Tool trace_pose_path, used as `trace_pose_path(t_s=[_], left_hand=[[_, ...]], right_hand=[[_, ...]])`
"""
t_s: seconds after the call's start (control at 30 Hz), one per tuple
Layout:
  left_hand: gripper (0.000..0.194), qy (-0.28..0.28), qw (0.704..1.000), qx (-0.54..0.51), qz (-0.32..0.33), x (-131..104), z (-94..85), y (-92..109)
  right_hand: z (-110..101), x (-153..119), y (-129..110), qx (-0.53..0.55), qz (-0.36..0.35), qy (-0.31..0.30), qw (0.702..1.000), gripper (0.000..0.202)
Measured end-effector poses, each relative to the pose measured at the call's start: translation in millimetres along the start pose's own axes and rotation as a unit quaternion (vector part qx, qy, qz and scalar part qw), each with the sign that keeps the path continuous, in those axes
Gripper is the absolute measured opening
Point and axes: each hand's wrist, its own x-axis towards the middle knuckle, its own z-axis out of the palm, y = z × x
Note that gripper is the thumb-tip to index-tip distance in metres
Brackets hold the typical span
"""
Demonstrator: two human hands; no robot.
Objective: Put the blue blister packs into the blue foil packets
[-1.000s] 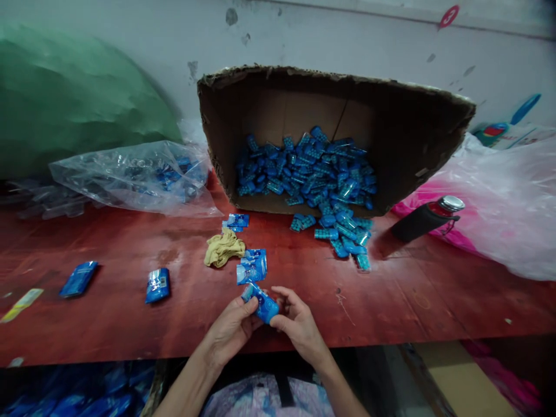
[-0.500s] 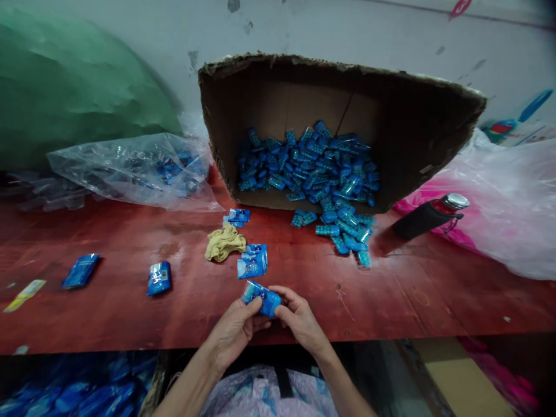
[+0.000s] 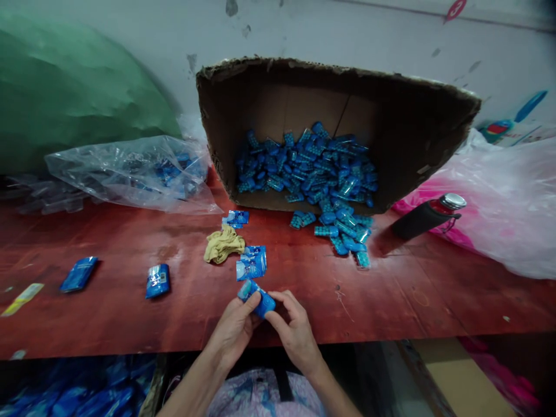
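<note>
A small blue packet (image 3: 263, 303) is held between both hands near the table's front edge. My left hand (image 3: 238, 325) grips its left side, thumb on top. At its right end, my right hand (image 3: 295, 327) pinches it between thumb and fingers. Just beyond lie flat blue wrappers (image 3: 252, 263) and a crumpled yellow cloth (image 3: 223, 244). Two more blue packets, one (image 3: 157, 281) nearer and one (image 3: 79, 274) farther left, rest on the red table (image 3: 195, 315).
A large cardboard box (image 3: 417, 133) on its side spills small blue wrapped pieces (image 3: 343, 229). Right of it stands a dark bottle (image 3: 419, 219) beside pink and white plastic bags (image 3: 499, 214). A clear bag (image 3: 130, 174) lies at the back left.
The packet has tilted and shifted slightly left in my hands. My right hand has moved a little left along with it, its fingers more spread. The view has shifted slightly.
</note>
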Motion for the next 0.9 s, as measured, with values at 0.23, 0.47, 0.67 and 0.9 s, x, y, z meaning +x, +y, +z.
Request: trace_pose_path(t_s=[0.23,0.47,0.67,0.9], left_hand=[[0.015,-0.088,0.995,-0.001,-0.037,5,-9.4,3],[0.014,-0.096,0.993,-0.048,-0.046,3,-10.8,-3],[0.008,-0.089,0.993,-0.071,-0.021,-2,-6.2,-9],[0.008,-0.101,0.995,-0.017,0.008,-8,0.9,-6]], right_hand=[[-5,3,5,0.048,0.023,-0.01,0.999,0.037],[-9,5,6,0.094,0.01,-0.076,0.993,0.031],[-7,4,6,0.056,-0.024,-0.063,0.996,0.03],[-4,5,12,0.038,-0.032,-0.047,0.998,0.03]])
